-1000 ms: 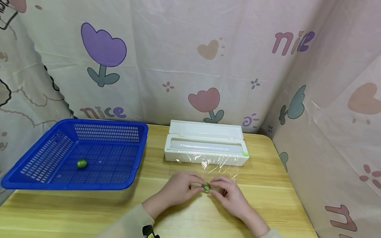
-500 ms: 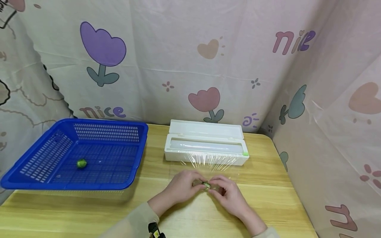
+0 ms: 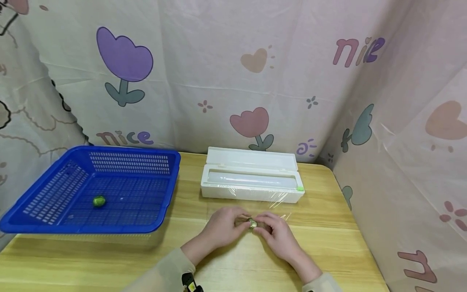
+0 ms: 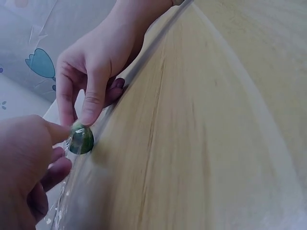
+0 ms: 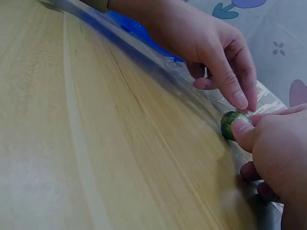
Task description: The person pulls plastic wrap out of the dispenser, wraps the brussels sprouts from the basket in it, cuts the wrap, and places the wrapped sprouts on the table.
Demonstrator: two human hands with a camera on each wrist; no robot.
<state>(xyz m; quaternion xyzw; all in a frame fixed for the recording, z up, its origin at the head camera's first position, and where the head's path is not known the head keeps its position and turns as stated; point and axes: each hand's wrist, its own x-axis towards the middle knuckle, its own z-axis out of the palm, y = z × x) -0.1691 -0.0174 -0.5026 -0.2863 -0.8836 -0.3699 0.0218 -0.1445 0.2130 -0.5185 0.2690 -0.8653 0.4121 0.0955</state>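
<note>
A small round green fruit (image 3: 252, 224), dark and mottled in the left wrist view, lies under clear cling film (image 3: 279, 198) just in front of a white dispenser box (image 3: 251, 192). My left hand (image 3: 225, 228) pinches at the fruit's left side with thumb and forefinger. From the right, my right hand (image 3: 278, 236) pinches it through the film, its thumb (image 5: 243, 132) pressed to the skin. The film runs from the box's front edge down to both hands. Fingers partly cover the fruit in the head view.
A blue plastic basket (image 3: 171, 190) stands on the left of the wooden table (image 3: 339, 255), with another green fruit (image 3: 99, 201) inside. The box's lid (image 3: 251, 158) is raised, showing the film roll (image 3: 251, 179). A printed curtain (image 3: 189, 61) hangs behind and along the sides.
Both hands have shifted slightly toward the box with the fruit. The film pulled into bright radiating creases half a second ago and shows fewer creases now.
</note>
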